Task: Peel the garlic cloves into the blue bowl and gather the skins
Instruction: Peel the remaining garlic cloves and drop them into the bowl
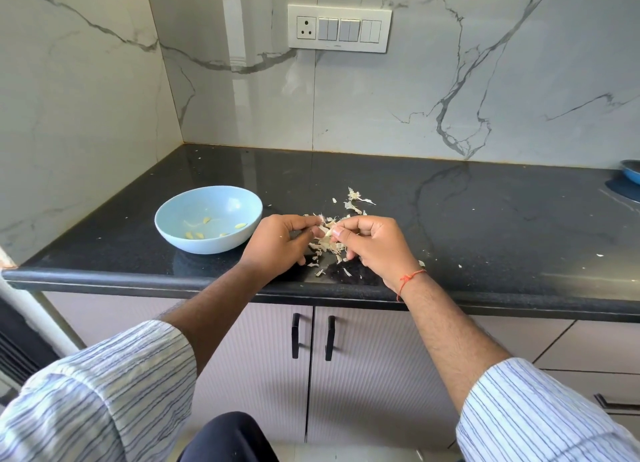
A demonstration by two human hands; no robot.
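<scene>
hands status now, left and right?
Left hand: fingers curled, pinching the garlic clove.
Right hand: fingers curled, pinching the same clove from the other side.

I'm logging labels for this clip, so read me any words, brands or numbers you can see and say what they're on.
None can be read.
The switch plate on the wall has a faint mark along its lower edge, too small to read.
The blue bowl and the countertop carry no text.
</scene>
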